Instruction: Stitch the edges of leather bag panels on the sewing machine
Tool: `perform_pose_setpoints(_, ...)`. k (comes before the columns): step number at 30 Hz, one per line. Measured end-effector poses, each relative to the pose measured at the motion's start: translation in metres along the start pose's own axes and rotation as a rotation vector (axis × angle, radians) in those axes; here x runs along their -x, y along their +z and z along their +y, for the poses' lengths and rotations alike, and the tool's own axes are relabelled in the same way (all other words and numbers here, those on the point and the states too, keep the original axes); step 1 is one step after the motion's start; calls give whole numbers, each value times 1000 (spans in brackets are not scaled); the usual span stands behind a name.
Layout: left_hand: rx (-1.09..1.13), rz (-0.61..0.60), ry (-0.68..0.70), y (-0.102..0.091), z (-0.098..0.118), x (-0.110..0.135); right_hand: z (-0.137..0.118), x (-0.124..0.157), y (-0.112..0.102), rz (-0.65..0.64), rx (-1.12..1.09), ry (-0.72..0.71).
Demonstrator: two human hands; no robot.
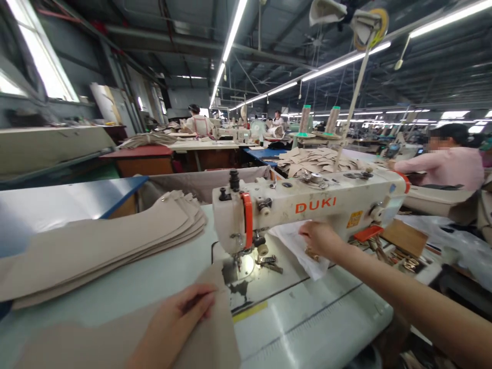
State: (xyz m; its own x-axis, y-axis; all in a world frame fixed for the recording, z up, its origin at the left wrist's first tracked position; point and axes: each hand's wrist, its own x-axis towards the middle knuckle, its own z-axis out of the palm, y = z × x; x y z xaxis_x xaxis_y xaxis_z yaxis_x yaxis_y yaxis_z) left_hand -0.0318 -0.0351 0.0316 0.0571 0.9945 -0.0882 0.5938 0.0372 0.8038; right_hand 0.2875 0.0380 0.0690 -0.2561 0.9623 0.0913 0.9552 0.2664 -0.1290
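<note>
My left hand [182, 318] is closed on the edge of a beige fabric piece [215, 333] at the lower left, thumb and fingers pinched together, in front of the sewing machine [307, 205]. Under the machine's arm, my right hand [321, 240] reaches over a white bag or sheet [290, 238] on the machine bed. Its fingers are pressed together at the white material; whatever is between them is hidden. Small brass-coloured pieces [312, 254] lie just below that hand. The lit needle area [246, 264] stands between both hands, with no fabric beneath it.
A stack of beige fabric pieces [115, 241] lies at the left of the table. Scissors and small tools fill a tray [407, 261] at the right. More cut pieces [315, 160] are heaped behind the machine. A co-worker in pink [446, 159] sits at the right.
</note>
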Motion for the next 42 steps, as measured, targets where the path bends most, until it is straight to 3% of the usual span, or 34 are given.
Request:
perform_pose_setpoints(2,44,14,6,0,4,3,-24,17,1,52,-186,-65)
perform_pose_setpoints(4,83,17,19,1,4,5,-56,34,10,86,-657,-160)
perform_pose_setpoints(6,118,11,31,3,3,7,-90,45,25,44,-957,-220)
perform_pose_setpoints(9,163,-28,65,3,4,12,-128,44,49,-17,-1237,-143)
perform_pose_setpoints(11,185,-63,92,3,4,14,-140,38,60,-49,-1359,-101)
perform_pose_setpoints(16,303,-129,90,3,1,12,-141,31,61,-87,-1412,-56)
perform_pose_setpoints(21,493,-244,62,5,-5,8,-137,32,59,-293,-1629,79)
perform_pose_setpoints(24,571,-274,32,6,-6,8,-138,31,63,-354,-1698,125)
perform_pose_setpoints(26,612,-259,13,7,-6,7,-139,31,67,-320,-1689,117)
perform_pose_setpoints(30,623,-211,-13,9,-4,7,-143,35,73,-34,-1451,-33)
perform_pose_setpoints(32,625,-194,-17,10,-3,8,-145,38,73,33,-1338,-86)
perform_pose_setpoints(34,645,-179,-23,12,-3,10,-149,40,72,-16,-1317,-99)
perform_pose_setpoints(37,687,-167,-20,15,-4,12,-152,38,72,-189,-1414,-77)
perform_pose_setpoints(39,706,-163,-7,15,-6,12,-153,34,73,-296,-1491,-20)
perform_pose_setpoints(42,725,-158,4,14,-7,12,-151,30,76,-345,-1569,74)
